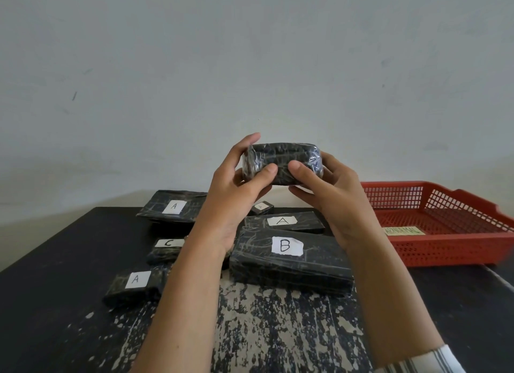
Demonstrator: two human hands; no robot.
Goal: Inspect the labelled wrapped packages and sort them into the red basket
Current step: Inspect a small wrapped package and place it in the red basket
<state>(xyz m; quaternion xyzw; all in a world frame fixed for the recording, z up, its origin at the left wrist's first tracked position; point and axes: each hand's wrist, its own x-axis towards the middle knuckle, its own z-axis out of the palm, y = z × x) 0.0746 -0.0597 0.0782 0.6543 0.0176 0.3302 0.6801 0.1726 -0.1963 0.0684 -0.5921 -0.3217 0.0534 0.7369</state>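
Note:
Both hands hold one small black wrapped package [282,157] up in the air above the table; no label shows on the side facing me. My left hand [236,189] grips its left end, thumb on the front. My right hand [331,189] grips its right end the same way. Below lie more black packages: a large one marked B [289,257], three marked A [173,207] [283,222] [133,285], one marked C [167,249], and a tiny one [261,207] behind my left hand. The red basket [445,247] stands at the right, holding no packages.
The black table [55,289] has worn, flaking paint near its front middle. A plain grey wall rises right behind it. A small greenish label [404,230] is stuck on the basket's floor. My right sleeve is striped.

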